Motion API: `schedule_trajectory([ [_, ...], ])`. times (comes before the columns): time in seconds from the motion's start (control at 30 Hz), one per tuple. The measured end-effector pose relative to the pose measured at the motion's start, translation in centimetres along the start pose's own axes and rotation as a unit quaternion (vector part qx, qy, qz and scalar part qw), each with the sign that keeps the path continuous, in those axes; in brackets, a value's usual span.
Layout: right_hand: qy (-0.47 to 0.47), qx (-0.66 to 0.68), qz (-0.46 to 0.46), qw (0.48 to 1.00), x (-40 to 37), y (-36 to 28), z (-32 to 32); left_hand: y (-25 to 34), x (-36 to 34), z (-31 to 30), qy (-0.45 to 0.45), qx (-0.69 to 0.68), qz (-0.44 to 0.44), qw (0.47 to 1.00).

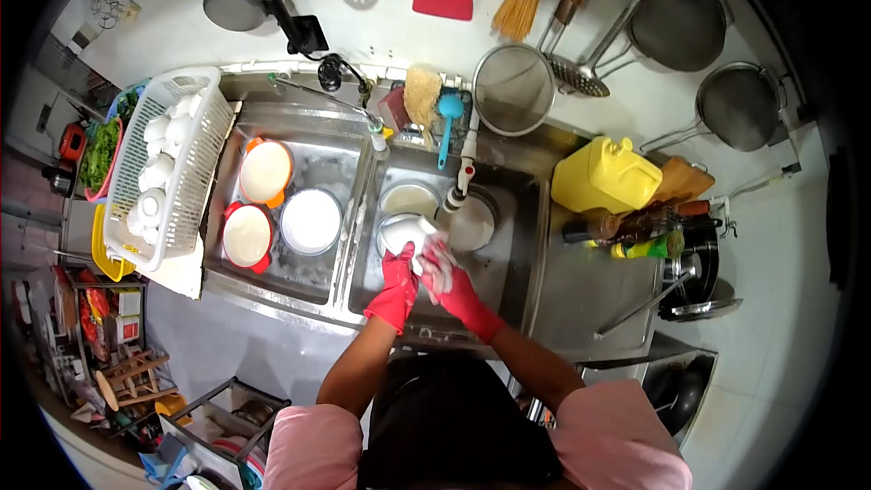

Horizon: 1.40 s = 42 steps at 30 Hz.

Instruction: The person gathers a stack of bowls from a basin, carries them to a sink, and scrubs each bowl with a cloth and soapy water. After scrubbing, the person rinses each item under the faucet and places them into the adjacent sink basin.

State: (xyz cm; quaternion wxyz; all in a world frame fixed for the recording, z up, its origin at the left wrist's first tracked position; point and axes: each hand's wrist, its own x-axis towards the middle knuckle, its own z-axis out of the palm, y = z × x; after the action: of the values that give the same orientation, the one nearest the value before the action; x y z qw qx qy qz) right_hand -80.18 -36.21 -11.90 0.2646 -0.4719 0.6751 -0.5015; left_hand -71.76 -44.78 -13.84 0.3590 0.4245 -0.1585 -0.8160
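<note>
Both my hands wear red rubber gloves and are over the right sink basin point(508, 259). My left hand point(397, 289) grips a white bowl point(406, 232) by its near side, tilted. In my right hand point(458, 299) is a whitish, crumpled cloth point(437, 265), pressed close to the bowl's right side. Just beyond the held bowl stands a round pale container point(410, 197) in the same basin. To its right, another round container point(474, 222) sits partly under the tap spout point(456, 198).
In the left basin point(308, 283) stand an orange pot point(267, 171), a red pot point(248, 238) and a white round dish point(311, 221). A white basket point(186, 172) of white crockery is at left. A yellow jug point(606, 175) stands right. Strainers and a blue brush point(448, 109) are behind.
</note>
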Motion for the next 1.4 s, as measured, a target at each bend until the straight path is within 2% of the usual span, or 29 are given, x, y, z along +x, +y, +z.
schedule_trajectory([
  [0.07,0.045,-0.244,-0.208,0.946,1.6,-1.7,-1.0,-0.4,0.1,-2.0,-0.102,0.018,-0.031,0.994],
  [0.13,0.009,-0.199,-0.224,0.954,4.1,-2.8,-1.2,-0.6,-0.5,-2.9,-0.173,0.110,-0.008,0.979],
  [0.2,-0.115,-0.087,-0.048,0.988,6.0,-1.4,-1.2,0.7,-2.6,-2.9,-0.199,0.254,-0.041,0.946],
  [0.23,-0.158,-0.049,0.031,0.986,6.9,-0.3,-1.3,1.9,-3.3,-2.1,-0.270,0.226,-0.043,0.935],
  [0.27,-0.208,0.074,0.177,0.959,7.6,-3.4,-3.5,2.8,-4.2,-1.9,-0.263,0.233,-0.056,0.935],
  [0.3,-0.219,0.173,0.328,0.903,8.4,-6.9,-5.7,3.5,-4.8,-2.2,-0.255,0.240,-0.067,0.934],
  [0.4,-0.184,0.310,0.242,0.901,8.1,5.5,-2.8,5.5,-6.2,-2.5,-0.189,0.148,-0.078,0.968],
  [0.47,-0.051,0.376,0.184,0.907,5.8,5.6,-2.0,6.6,-6.9,-1.8,-0.141,0.032,-0.094,0.985],
  [0.53,0.091,0.369,0.105,0.919,3.4,5.2,-0.6,4.8,-6.6,-2.2,-0.027,-0.047,-0.065,0.996],
  [0.57,0.169,0.417,0.152,0.880,2.5,5.9,1.2,3.8,-6.1,-2.5,0.028,-0.084,-0.053,0.995],
  [0.6,0.155,0.125,0.101,0.975,1.9,5.3,1.3,2.7,-5.4,-3.3,0.021,-0.114,-0.046,0.992],
  [0.63,0.181,-0.187,0.063,0.964,1.2,4.7,1.5,1.6,-4.4,-3.8,0.013,-0.145,-0.040,0.988],
  [0.67,0.219,-0.009,0.067,0.973,0.8,4.5,2.9,0.8,-4.0,-4.0,0.006,-0.177,-0.033,0.984],
  [0.7,0.264,0.167,0.058,0.948,0.4,4.2,4.4,0.8,-4.1,-2.7,0.033,-0.141,0.017,0.989],
  [0.73,0.270,-0.009,0.035,0.962,0.2,0.7,4.8,-0.2,-3.3,-3.1,0.045,-0.157,0.028,0.986],
  [0.77,0.258,-0.229,-0.011,0.939,-0.7,3.2,7.0,-1.1,-2.1,-3.7,0.070,-0.122,0.027,0.990],
  [0.8,0.266,-0.338,-0.057,0.901,-0.4,2.6,7.6,-0.5,-2.1,-2.7,0.095,-0.086,0.027,0.991],
  [0.83,0.249,-0.333,-0.068,0.907,-0.2,2.2,7.2,-0.1,-2.8,-2.0,0.124,-0.066,0.036,0.989],
  [0.87,0.233,-0.327,-0.079,0.912,1.0,0.5,5.8,0.2,-2.8,-2.6,0.100,-0.018,0.063,0.993],
  [0.93,0.151,-0.079,-0.017,0.985,2.4,3.1,4.6,0.4,-2.5,-4.6,0.051,0.074,0.114,0.989],
  [0.97,0.074,-0.078,0.050,0.993,3.0,-0.6,1.6,1.9,-3.5,-3.7,0.025,0.075,0.124,0.989],
  [1.0,-0.003,0.014,0.237,0.971,4.0,-3.5,-0.2,3.1,-3.7,-3.7,0.010,0.127,0.084,0.988],
  [1.07,0.050,0.058,0.122,0.990,3.5,0.3,0.6,5.5,-3.5,-3.7,-0.018,0.225,0.011,0.974],
  [1.1,0.073,0.097,0.083,0.989,3.4,1.1,0.9,6.2,-4.1,-3.2,-0.025,0.194,-0.013,0.981],
  [1.17,0.118,0.239,0.089,0.960,3.9,2.3,0.7,7.0,-4.0,-3.8,-0.011,0.190,-0.046,0.981],
  [1.23,0.024,0.431,0.195,0.881,4.9,3.3,-0.2,7.3,-3.6,-4.9,-0.014,0.195,-0.046,0.980],
  [1.3,-0.005,0.361,0.251,0.898,4.1,3.7,0.0,8.5,-4.8,-2.8,-0.015,0.085,-0.027,0.996],
  [1.37,0.030,0.125,0.123,0.984,2.4,2.0,0.2,8.3,-4.1,-3.1,-0.018,0.054,0.015,0.998],
  [1.4,0.049,0.003,0.051,0.997,2.6,0.7,0.2,8.2,-3.6,-3.1,-0.006,0.040,0.031,0.999],
])
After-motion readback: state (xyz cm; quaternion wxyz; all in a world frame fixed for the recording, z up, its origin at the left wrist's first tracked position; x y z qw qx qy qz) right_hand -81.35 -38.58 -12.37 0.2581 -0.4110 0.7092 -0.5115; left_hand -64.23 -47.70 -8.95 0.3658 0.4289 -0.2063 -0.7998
